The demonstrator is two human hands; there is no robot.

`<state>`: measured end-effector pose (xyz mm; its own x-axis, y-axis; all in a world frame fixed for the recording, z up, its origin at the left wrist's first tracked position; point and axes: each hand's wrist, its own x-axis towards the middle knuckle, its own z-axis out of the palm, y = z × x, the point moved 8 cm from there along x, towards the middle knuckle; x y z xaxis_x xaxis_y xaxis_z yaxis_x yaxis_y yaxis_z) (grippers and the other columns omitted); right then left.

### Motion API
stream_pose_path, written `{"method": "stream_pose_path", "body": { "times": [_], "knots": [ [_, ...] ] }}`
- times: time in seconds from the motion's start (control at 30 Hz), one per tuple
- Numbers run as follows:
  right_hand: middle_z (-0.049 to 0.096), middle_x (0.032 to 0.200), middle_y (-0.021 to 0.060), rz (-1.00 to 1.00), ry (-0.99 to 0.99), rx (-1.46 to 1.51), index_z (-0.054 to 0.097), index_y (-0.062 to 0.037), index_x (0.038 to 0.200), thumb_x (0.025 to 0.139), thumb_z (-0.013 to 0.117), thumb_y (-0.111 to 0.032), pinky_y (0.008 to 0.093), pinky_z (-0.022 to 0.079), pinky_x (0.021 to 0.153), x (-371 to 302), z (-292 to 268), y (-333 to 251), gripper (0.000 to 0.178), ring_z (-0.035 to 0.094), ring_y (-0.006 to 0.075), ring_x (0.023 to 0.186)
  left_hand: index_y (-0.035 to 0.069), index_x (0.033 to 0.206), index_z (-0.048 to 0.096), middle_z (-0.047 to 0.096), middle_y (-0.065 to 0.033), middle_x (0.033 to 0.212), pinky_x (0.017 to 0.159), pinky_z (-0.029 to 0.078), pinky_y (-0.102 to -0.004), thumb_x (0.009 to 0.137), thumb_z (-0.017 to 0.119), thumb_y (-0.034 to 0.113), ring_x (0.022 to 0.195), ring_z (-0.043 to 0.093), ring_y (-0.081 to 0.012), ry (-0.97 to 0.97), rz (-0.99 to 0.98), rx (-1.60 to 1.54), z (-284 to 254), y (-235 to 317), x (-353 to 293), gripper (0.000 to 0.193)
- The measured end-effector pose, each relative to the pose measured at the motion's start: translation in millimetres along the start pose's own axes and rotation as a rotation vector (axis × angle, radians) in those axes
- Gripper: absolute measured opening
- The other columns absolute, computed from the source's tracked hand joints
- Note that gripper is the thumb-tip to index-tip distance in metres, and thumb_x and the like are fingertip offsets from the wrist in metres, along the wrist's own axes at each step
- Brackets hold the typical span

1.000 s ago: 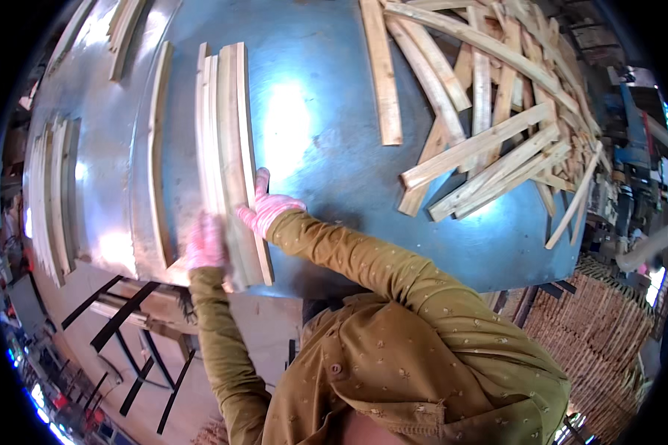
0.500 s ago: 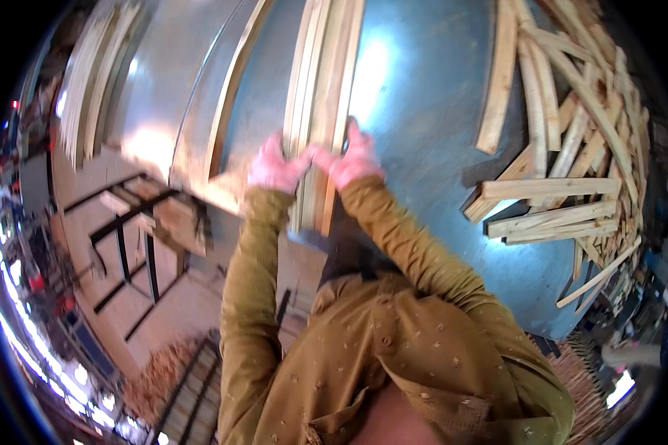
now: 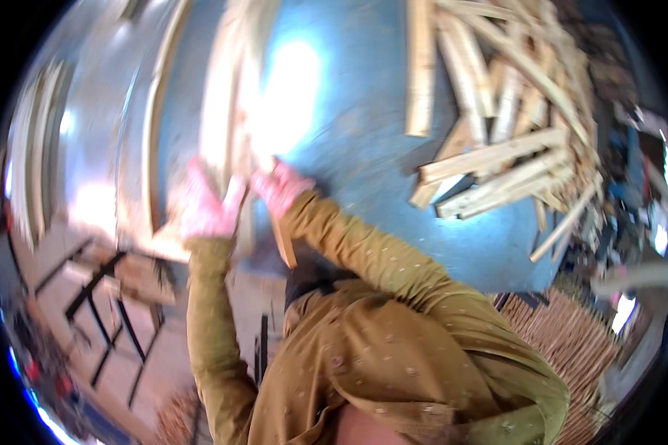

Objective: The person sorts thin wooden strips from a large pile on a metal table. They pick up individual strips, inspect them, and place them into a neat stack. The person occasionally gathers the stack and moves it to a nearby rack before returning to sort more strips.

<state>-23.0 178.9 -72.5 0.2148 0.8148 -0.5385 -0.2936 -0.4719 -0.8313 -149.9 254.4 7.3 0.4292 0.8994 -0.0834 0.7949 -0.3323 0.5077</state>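
Observation:
Several long, pale wooden strips (image 3: 226, 96) lie side by side on a metal-topped table (image 3: 334, 141), running away from me. My left hand (image 3: 206, 208), in a pink glove, straddles the left strips near their close ends, fingers on the outer side and thumb on the inner. Also gloved in pink, my right hand (image 3: 283, 187) is closed around a strip at the right of the bundle. That strip's near end (image 3: 285, 246) sticks out below the hand, angled away from the others. Motion blur hides the exact fingertip contact.
A single strip (image 3: 154, 126) lies left of the bundle, and stacked strips (image 3: 41, 148) stand farther left. On the right is a large jumbled heap of wood pieces (image 3: 512, 156). A black metal frame (image 3: 119, 311) with wood on it stands at lower left, beyond the table edge.
The view has shifted, so table and heap appear farther left. My hands, thumbs together before, are now apart. The right-hand strip has its near end swung away from the bundle.

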Motion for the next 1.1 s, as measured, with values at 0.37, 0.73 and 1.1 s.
{"method": "stream_pose_path", "body": {
  "times": [0.37,0.73,1.1],
  "knots": [
    [0.062,0.111,0.0280,0.247,-0.430,-0.899,0.002,0.0070,0.148,0.098,0.035,-0.049,0.0441,0.047,0.091,-24.0,-4.8,-30.5,0.082,0.060,0.0392,0.103,0.006,0.152,0.018,0.032,-0.0330,0.144,0.105,0.035,-0.0509,0.081,0.058,0.067,0.129,0.038,-0.0487,-0.045,-0.016,0.228,16.2,25.0,-26.9,0.102],
    [0.050,0.136,0.0186,-0.064,1.026,-1.865,0.027,-0.0135,0.149,0.082,0.067,-0.042,0.0432,0.042,0.101,-22.5,-544.9,-270.6,0.083,0.053,0.0366,0.120,0.003,0.151,0.024,0.029,-0.0321,0.148,0.107,0.035,-0.0528,0.081,0.070,0.045,0.133,0.038,-0.0450,0.159,0.091,0.417,-0.1,104.6,-23.3,0.093],
    [0.066,0.102,0.0161,0.023,0.508,-0.808,0.055,-0.0011,0.125,0.079,0.068,-0.060,0.0395,0.050,0.087,-55.7,-459.4,-283.4,0.076,0.064,0.0293,0.094,-0.006,0.147,0.019,0.043,-0.0290,0.139,0.107,0.039,-0.0379,0.087,0.068,0.018,0.129,0.045,-0.0336,-0.653,0.172,-1.019,159.0,353.5,3.4,0.081]
  ]
}}
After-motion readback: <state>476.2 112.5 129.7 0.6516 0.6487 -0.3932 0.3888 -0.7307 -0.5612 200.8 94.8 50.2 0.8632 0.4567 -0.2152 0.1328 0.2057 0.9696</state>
